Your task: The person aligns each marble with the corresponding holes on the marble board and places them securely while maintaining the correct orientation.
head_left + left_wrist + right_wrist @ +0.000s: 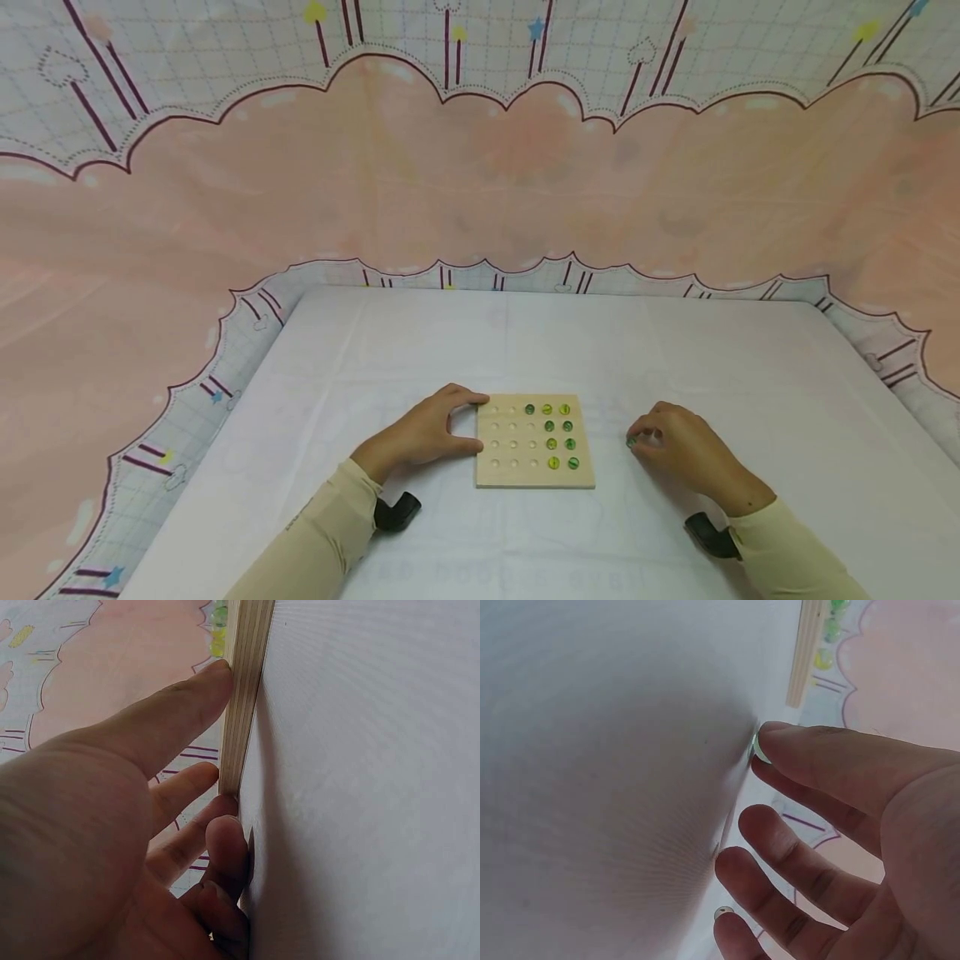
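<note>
A square wooden board (504, 477) with rows of round hollows lies flat on the white table. Green and yellow-green glass marbles (551, 444) fill its two right columns, plus one hollow further left in the back row. My left hand (429, 427) touches the board's left side, thumb against the edge and forefinger at the far corner. To the board's right, my right hand (686, 446) pinches a green marble (760, 748) between thumb and forefinger, close to the tabletop. Its other fingers are spread. Another small glassy marble (724, 911) shows at the little fingertip; whether it is held I cannot tell.
White cloth covers the table (420, 350) around the board. Behind and beside it hangs a pink patterned curtain (480, 192). A black wrist camera (397, 512) sits on the left sleeve, another camera (711, 535) on the right.
</note>
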A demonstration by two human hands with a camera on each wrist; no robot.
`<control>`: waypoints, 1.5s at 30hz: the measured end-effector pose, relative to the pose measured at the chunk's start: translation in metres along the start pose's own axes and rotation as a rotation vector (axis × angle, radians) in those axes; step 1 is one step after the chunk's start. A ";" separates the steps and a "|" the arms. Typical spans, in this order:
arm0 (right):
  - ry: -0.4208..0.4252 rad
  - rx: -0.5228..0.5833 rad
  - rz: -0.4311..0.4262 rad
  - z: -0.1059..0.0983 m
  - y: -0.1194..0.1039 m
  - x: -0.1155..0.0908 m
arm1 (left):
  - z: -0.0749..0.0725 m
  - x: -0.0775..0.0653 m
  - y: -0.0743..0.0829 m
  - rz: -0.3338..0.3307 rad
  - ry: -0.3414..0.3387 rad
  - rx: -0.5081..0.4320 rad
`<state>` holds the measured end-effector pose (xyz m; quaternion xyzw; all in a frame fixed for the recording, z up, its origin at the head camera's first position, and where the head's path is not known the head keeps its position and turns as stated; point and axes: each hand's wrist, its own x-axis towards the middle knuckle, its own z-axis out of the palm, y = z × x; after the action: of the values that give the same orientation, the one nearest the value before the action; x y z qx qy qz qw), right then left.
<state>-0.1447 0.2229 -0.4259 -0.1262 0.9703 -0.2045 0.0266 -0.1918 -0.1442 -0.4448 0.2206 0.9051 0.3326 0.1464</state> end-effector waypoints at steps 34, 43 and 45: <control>0.084 -0.006 -0.132 0.008 -0.053 0.032 | 0.001 0.000 -0.001 -0.007 -0.008 -0.006; 0.070 0.009 -0.175 0.015 -0.072 0.042 | 0.000 0.000 0.001 -0.008 -0.012 -0.015; 0.067 0.017 -0.183 0.016 -0.075 0.045 | 0.000 0.000 0.001 -0.008 -0.014 -0.018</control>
<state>-0.1686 0.1387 -0.4100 -0.2072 0.9533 -0.2184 -0.0235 -0.1917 -0.1433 -0.4436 0.2180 0.9019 0.3386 0.1559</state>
